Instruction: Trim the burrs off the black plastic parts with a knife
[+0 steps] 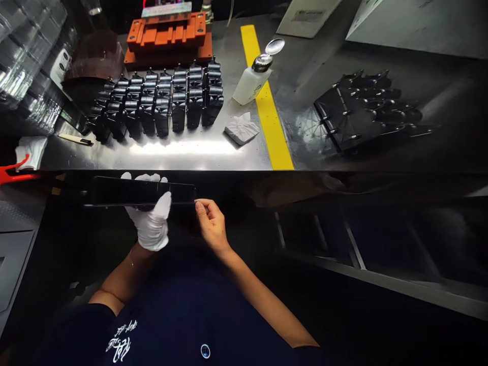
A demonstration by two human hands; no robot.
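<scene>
My left hand, in a white glove, grips a long, glossy black panel in front of the bench edge. Its thumb lies on the near face and the other fingertips show over the far edge. At the panel's right end is my bare right hand, thumb and forefinger pinched together by the lower corner. Whatever sits between those fingertips is too small to make out. On the bench beyond stand several rows of black moulded parts.
An orange fixture stands behind the rows. To their right are a white pump bottle with its lid up, a folded white cloth and yellow tape. More black parts lie farther right. A pen rests at left.
</scene>
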